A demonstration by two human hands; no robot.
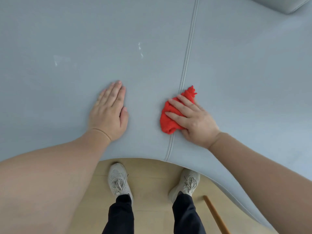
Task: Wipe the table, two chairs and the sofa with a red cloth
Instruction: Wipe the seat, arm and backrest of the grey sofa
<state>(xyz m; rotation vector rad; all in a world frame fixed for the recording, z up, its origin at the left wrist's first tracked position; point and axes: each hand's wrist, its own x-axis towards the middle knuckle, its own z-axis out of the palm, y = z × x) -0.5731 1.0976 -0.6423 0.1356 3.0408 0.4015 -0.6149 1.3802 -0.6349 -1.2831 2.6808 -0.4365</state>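
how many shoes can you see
2. The left shoe stands on the wooden floor below the left hand; the right shoe has its toe at the front edge of the sofa, below the red cloth. None seem hidden.

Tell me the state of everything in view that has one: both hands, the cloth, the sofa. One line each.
left hand: flat on the sofa cushion, holding nothing.
right hand: pressing the red cloth, fingers spread.
red cloth: bunched, lying on the seam.
sofa: whitish marks on the left cushion, away from the cloth.
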